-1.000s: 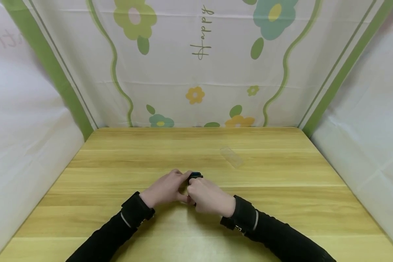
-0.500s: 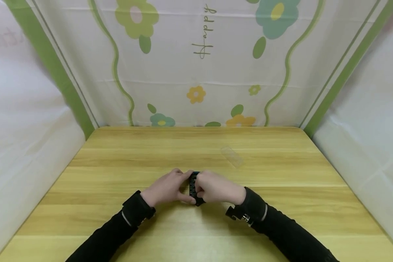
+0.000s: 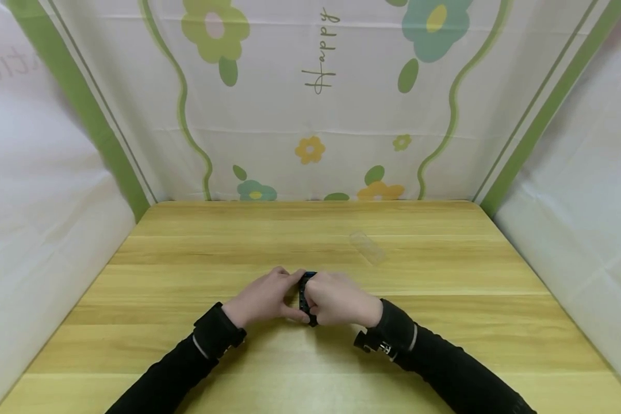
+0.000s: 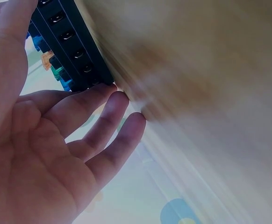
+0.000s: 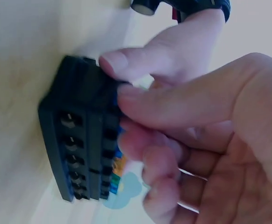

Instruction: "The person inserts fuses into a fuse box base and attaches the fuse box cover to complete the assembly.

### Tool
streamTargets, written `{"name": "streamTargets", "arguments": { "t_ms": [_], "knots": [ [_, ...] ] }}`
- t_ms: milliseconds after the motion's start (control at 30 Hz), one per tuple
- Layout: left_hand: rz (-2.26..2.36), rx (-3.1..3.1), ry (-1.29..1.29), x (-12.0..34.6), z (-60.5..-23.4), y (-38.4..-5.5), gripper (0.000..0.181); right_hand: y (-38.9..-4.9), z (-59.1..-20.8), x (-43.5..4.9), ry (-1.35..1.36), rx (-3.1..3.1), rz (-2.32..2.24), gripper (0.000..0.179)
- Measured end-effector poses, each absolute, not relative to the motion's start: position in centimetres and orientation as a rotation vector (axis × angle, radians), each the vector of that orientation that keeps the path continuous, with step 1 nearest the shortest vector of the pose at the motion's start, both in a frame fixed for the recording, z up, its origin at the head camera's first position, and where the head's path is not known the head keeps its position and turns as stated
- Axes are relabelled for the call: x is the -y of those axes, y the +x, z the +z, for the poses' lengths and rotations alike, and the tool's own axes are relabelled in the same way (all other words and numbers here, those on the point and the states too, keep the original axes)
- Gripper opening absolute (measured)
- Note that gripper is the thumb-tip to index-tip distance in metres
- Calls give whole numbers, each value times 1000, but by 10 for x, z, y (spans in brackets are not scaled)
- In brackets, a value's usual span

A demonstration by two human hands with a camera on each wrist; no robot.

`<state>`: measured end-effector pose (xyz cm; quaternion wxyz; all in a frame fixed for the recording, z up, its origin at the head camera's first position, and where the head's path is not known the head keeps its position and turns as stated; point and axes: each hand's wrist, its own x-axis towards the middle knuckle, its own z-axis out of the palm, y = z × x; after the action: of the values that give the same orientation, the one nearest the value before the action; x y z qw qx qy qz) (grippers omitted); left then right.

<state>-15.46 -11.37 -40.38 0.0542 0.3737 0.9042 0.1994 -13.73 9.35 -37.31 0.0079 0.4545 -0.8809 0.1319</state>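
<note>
A black fuse block (image 3: 303, 294) stands on the table between the two hands. Metal contacts show in a row of openings along its side (image 4: 82, 39), and blue, orange and green blade fuses (image 5: 118, 165) line its top. My left hand (image 3: 263, 298) holds the block from the left, thumb at the near end and fingers at the far end. My right hand (image 3: 344, 299) curls over the block from the right. In the right wrist view, its thumb and index finger (image 5: 138, 140) pinch at the fuses by the near end; the fingertips mostly hide the fuse there.
A clear plastic cover (image 3: 367, 248) lies flat on the wooden table (image 3: 196, 247), beyond and right of the block. White cloth walls with printed flowers (image 3: 309, 149) enclose the table at the back and both sides.
My right hand first shifts right and slightly away, uncovering more of the block, then edges back left over it. The left hand keeps its hold; the clear cover stays in place.
</note>
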Motion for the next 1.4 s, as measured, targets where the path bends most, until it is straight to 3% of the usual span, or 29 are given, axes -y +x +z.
{"name": "streamTargets", "arguments": {
  "t_ms": [233,567,867,1400],
  "knots": [
    [638,-2734,1154,112,-404,-155,81,-135,-378,-92,1397,2702,429,45],
    [617,-2751,1143,115,-406,-155,87,-134,-380,-88,1380,2727,425,44],
    [620,-2748,1120,114,-407,-155,91,-132,-376,-89,1396,2667,324,55],
    [589,-2758,1100,112,-403,-152,96,-126,-374,-91,1360,2639,194,50]
  ]
}}
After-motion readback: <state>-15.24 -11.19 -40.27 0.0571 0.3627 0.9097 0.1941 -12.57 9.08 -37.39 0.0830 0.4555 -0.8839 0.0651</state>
